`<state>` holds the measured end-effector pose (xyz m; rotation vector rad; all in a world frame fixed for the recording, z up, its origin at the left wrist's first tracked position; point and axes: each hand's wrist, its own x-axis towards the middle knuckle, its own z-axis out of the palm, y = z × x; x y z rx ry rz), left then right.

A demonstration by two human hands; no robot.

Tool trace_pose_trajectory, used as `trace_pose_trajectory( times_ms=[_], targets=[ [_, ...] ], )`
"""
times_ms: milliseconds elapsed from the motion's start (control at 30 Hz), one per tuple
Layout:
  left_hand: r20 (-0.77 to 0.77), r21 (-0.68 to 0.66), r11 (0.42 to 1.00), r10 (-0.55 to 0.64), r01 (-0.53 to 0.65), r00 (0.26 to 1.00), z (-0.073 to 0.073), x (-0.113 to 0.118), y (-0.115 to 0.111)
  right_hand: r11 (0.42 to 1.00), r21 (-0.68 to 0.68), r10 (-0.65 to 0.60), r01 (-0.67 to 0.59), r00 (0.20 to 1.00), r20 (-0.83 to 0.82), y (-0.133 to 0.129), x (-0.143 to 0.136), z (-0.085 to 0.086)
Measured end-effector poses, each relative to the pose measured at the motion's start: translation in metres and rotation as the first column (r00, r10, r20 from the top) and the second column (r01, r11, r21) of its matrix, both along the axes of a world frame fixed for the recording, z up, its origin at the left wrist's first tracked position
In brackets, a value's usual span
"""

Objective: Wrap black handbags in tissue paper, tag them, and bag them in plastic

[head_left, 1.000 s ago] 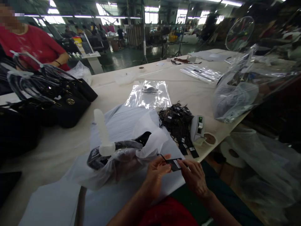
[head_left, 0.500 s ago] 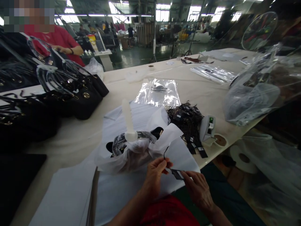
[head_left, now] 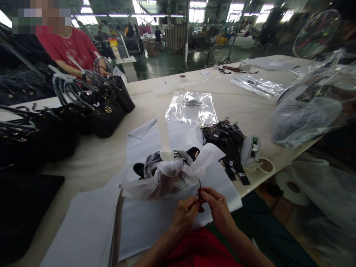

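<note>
My left hand (head_left: 185, 214) and my right hand (head_left: 218, 208) meet low in the view, both with fingers pinched on a thin black tag cord (head_left: 199, 184). One end of the cord sticks up above the fingertips. The black tag itself is hidden now. Just beyond my hands lies a black handbag (head_left: 192, 151) wrapped in white tissue paper (head_left: 158, 185), its handles covered in clear plastic. A pale strap (head_left: 163, 135) with a toothed edge stands up from the handles. White sheets (head_left: 222, 191) lie underneath.
A heap of black tags (head_left: 222, 139) and a grey tape dispenser (head_left: 250, 150) lie to the right. Clear plastic bags (head_left: 194, 109) are behind. Several black handbags (head_left: 108, 118) stand left, near a person in red (head_left: 75, 46). A plastic-wrapped bundle (head_left: 303, 115) sits at the right edge.
My right hand has moved up and left to meet my left hand at the cord. The black tag it held has gone out of sight. The person in red now reaches among the handbags.
</note>
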<state>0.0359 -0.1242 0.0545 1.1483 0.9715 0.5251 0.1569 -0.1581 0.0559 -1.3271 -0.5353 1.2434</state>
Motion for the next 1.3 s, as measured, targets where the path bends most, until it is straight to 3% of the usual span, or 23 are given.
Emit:
trace_pose_trajectory(
  times_ms=[100,300,700,800,900,1000,1133,1200,1300],
  targets=[
    [0.022,0.005,1.0,-0.011,0.011,1.0,-0.005,-0.005,-0.001,1.0,0.001,0.0,0.0,0.995,-0.102,0.0,-0.006,-0.008],
    [-0.005,-0.052,0.998,0.021,-0.021,1.0,-0.002,-0.016,0.002,0.999,0.008,0.033,-0.033,0.993,-0.112,0.0,-0.011,-0.023],
    [0.042,-0.211,0.97,0.135,-0.123,0.99,-0.003,-0.032,0.0,0.998,0.047,0.039,-0.04,0.999,0.018,0.005,-0.028,-0.013],
    [0.062,-0.21,0.969,0.143,-0.127,0.988,-0.001,-0.037,-0.001,0.994,0.063,0.076,-0.084,0.99,0.122,0.003,-0.031,-0.014],
    [0.077,-0.148,0.978,0.158,-0.145,0.984,0.0,-0.04,0.0,0.984,0.11,0.098,-0.142,0.937,0.335,0.003,-0.036,-0.012],
    [0.046,-0.04,0.982,0.187,-0.185,0.981,-0.004,-0.042,0.0,0.962,0.187,0.063,-0.197,0.832,0.551,0.003,-0.04,-0.009],
    [-0.011,0.187,0.955,0.238,-0.231,0.971,-0.011,-0.047,-0.001,0.929,0.271,-0.018,-0.253,0.699,0.715,0.002,-0.043,-0.012],
    [-0.011,0.296,0.92,0.272,-0.257,0.962,-0.01,-0.051,-0.002,0.921,0.297,-0.043,-0.252,0.693,0.72,0.001,-0.043,-0.015],
    [0.019,0.342,0.91,0.243,-0.234,0.97,-0.004,-0.056,-0.002,0.924,0.29,0.015,-0.251,0.779,0.627,-0.001,-0.045,-0.019]
  ],
)
